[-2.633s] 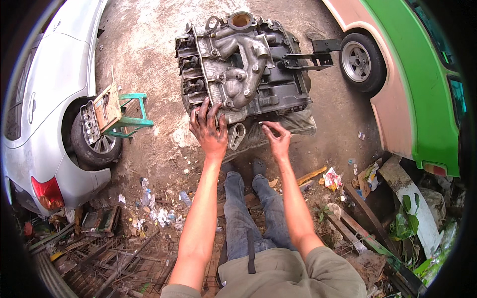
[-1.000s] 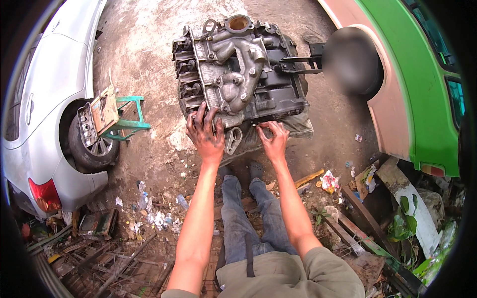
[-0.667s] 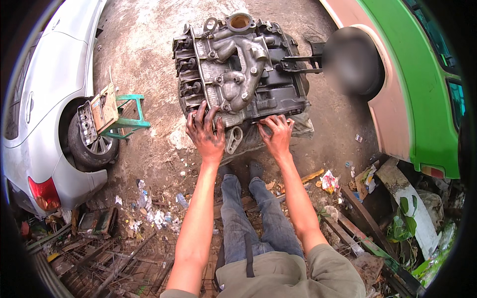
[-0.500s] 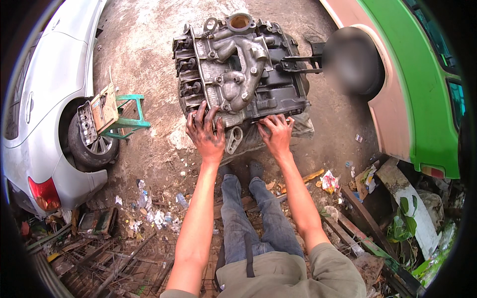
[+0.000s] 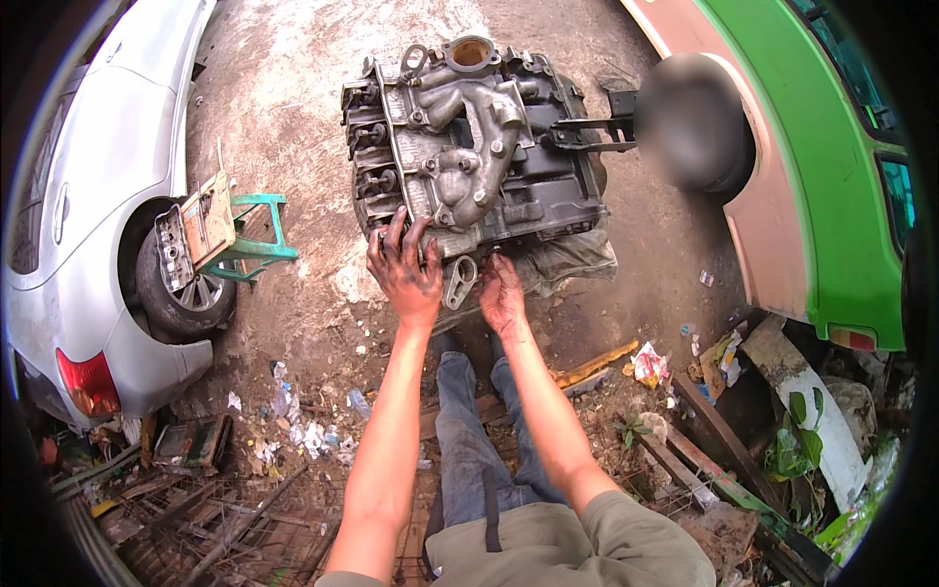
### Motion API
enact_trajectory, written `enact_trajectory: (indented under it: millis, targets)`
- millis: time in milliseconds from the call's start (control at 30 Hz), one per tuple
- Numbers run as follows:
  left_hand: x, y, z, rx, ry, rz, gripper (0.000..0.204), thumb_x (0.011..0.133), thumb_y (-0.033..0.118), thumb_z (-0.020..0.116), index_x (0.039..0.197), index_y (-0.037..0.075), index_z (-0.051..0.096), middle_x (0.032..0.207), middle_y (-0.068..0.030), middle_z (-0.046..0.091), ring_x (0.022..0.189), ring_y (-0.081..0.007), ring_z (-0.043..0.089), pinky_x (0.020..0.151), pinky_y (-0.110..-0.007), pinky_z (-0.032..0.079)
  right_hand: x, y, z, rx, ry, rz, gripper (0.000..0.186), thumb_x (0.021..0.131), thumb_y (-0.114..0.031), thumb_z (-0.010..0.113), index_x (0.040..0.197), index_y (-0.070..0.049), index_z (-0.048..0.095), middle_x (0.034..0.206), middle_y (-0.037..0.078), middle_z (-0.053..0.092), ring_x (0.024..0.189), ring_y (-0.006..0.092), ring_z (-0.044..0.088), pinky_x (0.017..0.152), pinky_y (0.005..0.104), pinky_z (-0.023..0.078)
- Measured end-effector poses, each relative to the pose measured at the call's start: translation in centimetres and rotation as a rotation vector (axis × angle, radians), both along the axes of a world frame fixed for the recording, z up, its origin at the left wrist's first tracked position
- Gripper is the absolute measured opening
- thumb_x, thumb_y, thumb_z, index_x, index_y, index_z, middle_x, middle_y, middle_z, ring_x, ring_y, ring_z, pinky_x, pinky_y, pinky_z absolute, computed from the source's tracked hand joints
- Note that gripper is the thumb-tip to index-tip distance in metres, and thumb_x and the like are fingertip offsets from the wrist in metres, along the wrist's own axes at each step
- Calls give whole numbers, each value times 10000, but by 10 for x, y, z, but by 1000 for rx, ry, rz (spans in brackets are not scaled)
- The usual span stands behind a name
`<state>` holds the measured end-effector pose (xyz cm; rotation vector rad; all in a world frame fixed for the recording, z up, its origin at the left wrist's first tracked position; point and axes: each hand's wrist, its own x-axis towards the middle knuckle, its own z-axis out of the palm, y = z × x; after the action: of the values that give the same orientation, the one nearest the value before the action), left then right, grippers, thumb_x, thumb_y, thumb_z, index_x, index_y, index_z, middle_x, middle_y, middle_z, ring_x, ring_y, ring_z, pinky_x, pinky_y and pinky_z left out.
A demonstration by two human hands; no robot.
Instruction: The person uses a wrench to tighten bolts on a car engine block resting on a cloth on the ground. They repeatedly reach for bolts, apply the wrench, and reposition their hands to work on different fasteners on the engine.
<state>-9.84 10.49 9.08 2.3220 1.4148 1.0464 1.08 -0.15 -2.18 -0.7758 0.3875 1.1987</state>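
A greasy engine [image 5: 548,186] stands in front of me, its cast manifold [image 5: 469,166] on top with a round open port at the far end. My left hand [image 5: 406,269] lies on the near left corner of the engine, soiled fingers spread over its edge. At the near face, my right hand [image 5: 503,293] is turned with its fingers drawn together, close under the edge; what the fingertips grip, if anything, is hidden. Between the two hands a grey metal bracket with an oblong hole [image 5: 461,284] sticks out toward me.
A silver car [image 5: 127,176] stands at left beside a green stool [image 5: 259,230] holding a board and a metal part. At right are a green and pink vehicle [image 5: 782,235] and a black arm [image 5: 592,134] reaching the engine. Litter and planks [image 5: 719,430] lie near my feet.
My right hand has left the engine's top edge, moved left and toward me, and turned over beside the bracket. The left hand stays on the corner. The view has shifted slightly.
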Motion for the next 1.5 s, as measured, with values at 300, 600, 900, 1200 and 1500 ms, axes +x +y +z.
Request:
enact_trajectory:
  millis: [300, 600, 900, 1200, 1500]
  targets:
    - [0, 0, 2, 5, 10, -2, 343, 918, 233, 642, 1260, 212, 635, 1425, -9, 512, 1302, -335, 400, 1112, -493, 285, -2, -7, 11, -3, -444, -21, 121, 879, -100, 750, 990, -98, 703, 935, 38, 700, 802, 131, 640, 736, 242, 490]
    - [0, 0, 2, 2, 27, -2, 328, 921, 199, 618, 1249, 181, 631, 1423, -34, 517, 1312, -314, 417, 1147, -486, 267, 70, -1, 55, -261, -1895, 317, 123, 742, -113, 816, 834, -88, 737, 857, 18, 706, 807, 214, 619, 801, 354, 403]
    - [-1, 0, -1, -5, 13, 7, 340, 918, 239, 641, 1258, 224, 642, 1434, 1, 511, 1321, -327, 392, 1128, -486, 279, 82, 3, 74, -276, -2201, 433, 115, 771, -220, 789, 854, -162, 735, 882, -34, 682, 923, 188, 596, 887, 407, 344]
    - [0, -1, 3, 15, 34, -5, 323, 925, 183, 604, 1247, 158, 624, 1427, -53, 514, 1308, -327, 420, 1151, -490, 271, 83, 3, 75, -308, -2234, 474, 128, 781, -241, 785, 872, -165, 738, 910, -29, 688, 939, 195, 598, 908, 418, 343]
    - [1, -1, 4, 18, 29, -3, 323, 920, 178, 610, 1242, 154, 631, 1423, -53, 521, 1306, -323, 427, 1153, -485, 273, 75, -1, 82, -385, -2325, 397, 127, 770, -207, 786, 869, -157, 724, 921, -35, 685, 929, 193, 596, 912, 422, 336]
